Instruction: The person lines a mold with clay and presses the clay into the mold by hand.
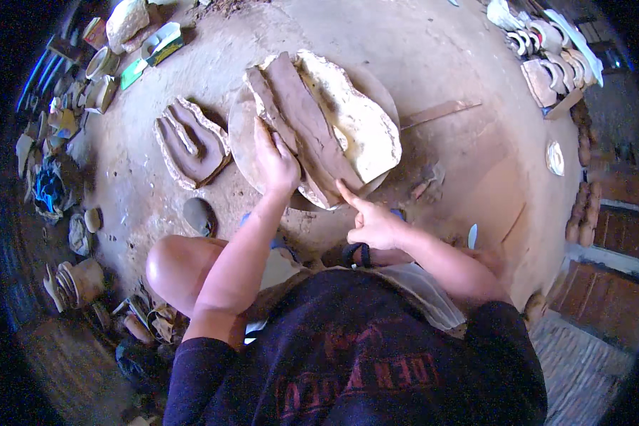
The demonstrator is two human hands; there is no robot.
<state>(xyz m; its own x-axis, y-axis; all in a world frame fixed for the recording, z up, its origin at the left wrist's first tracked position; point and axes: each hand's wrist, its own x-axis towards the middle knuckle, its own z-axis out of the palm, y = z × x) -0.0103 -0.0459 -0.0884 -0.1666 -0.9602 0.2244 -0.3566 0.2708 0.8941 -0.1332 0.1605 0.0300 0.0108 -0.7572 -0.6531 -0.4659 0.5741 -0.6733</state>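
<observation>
A white plaster mould with an uneven rim sits on a round board in front of me. A long brown clay slab lies lengthwise in it, with a narrower clay strip standing along its left side. My left hand lies along the mould's left side against that strip, fingers stretched out. With its index finger extended, my right hand touches the slab's near end; its other fingers are curled and hold nothing visible. Left of the board rests a smaller U-shaped mould lined with brown clay.
A flat wooden strip lies right of the board. A dark rounded stone is near my left knee. Curved pieces are piled at the far right. A green-and-white box stands far left, above a cluttered edge with a bucket.
</observation>
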